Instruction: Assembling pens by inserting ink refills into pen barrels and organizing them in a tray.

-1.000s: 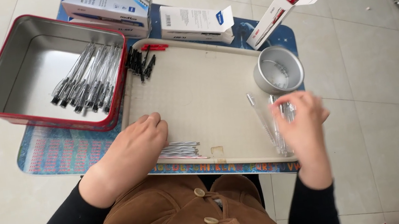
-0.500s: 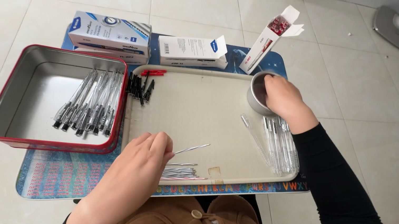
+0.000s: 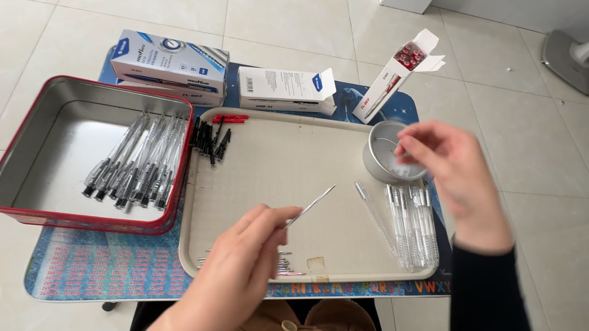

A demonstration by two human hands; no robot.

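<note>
My left hand pinches a thin silvery pen refill and holds it slanted above the beige tray. A small heap of more refills lies just under that hand at the tray's near edge. My right hand hovers, blurred, over a small round metal tin at the tray's right side, fingers curled together; whether it holds anything is unclear. Several clear pen barrels lie side by side below the tin.
A red-rimmed metal tin on the left holds several finished pens. Black caps and red caps lie at the tray's far left corner. Behind stand a blue-and-white box, a white box and an open slim box. A stand base rests on the tiled floor.
My left hand has lifted off the refill heap with one refill pinched in it. My right hand has risen out of the round tin and moved slightly toward me.
</note>
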